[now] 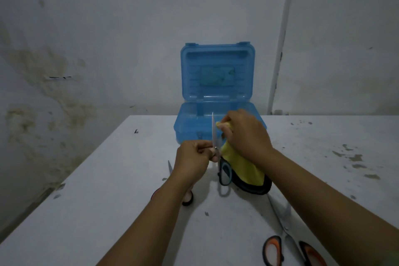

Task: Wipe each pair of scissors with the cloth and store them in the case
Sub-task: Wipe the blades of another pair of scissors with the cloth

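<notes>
1. The step in hand is, by my reading, the wiping of one pair: the left hand [192, 161] pinches the steel scissors with blue-and-black loop handles [216, 149] near the pivot, blades pointing up toward 12 o'clock, handles hanging toward 6 o'clock above the white worktop [103, 179].
2. The right hand [246, 134] has its grip curled round the yellow cloth with a dark edge [241, 168], bunching it against the blade at 3 o'clock of the steel; the rest of the cloth drapes down to the worktop.
3. The translucent blue plastic case [218, 97] stands open at 12 o'clock behind the hands, lid upright; I cannot tell whether anything lies inside.
4. Two more pairs lie waiting: orange-and-black-handled scissors [287, 242] at 5 o'clock, and a red-handled pair [187, 197] partly hidden under the left forearm at 7 o'clock.
5. The next move likely calls for drawing the cloth along the blade, away from the edge, then lowering the pair into the case tray.
</notes>
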